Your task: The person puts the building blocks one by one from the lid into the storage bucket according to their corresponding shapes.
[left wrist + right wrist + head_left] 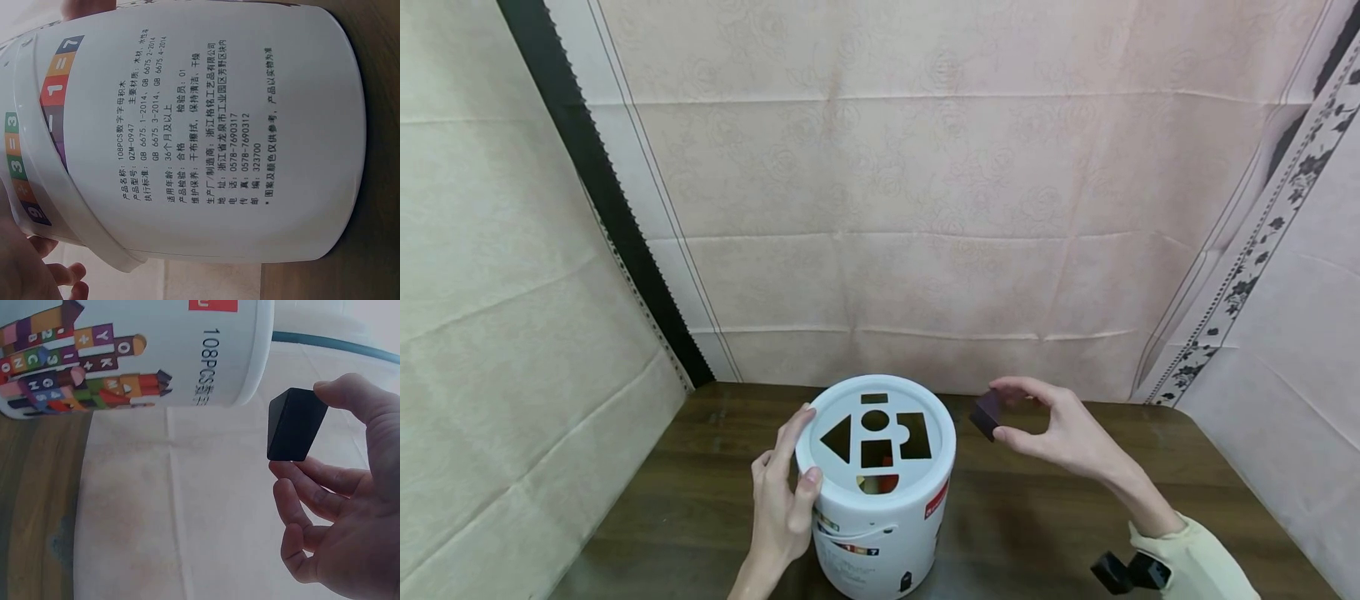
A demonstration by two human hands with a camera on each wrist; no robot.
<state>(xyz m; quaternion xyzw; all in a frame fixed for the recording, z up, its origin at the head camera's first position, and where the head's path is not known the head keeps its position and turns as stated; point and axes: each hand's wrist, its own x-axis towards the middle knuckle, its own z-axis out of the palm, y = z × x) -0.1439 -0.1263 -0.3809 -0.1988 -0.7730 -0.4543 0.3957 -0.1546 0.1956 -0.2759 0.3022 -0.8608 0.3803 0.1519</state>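
A white block bucket (880,542) stands upright, its lid (921,479) pierced by triangle, round, square and other openings. Bits of red and yellow show through the lower holes. My left hand (782,500) holds the bucket's left side, thumb and index finger at the lid's rim. To the right of the bucket, my right hand (1052,425) pinches a dark block (985,415) between thumb and fingertips, raised near lid height. Up close in the right wrist view, this block (297,425) has slanting sides and flat faces, and is apart from the bucket.
Under the bucket lies a dark wooden tabletop (700,500). Pale creased cloth (925,208) hangs behind it, with more cloth at both sides. A white carrying handle (94,231) hangs against the bucket's printed wall. A black device (1131,573) sits at my right wrist.
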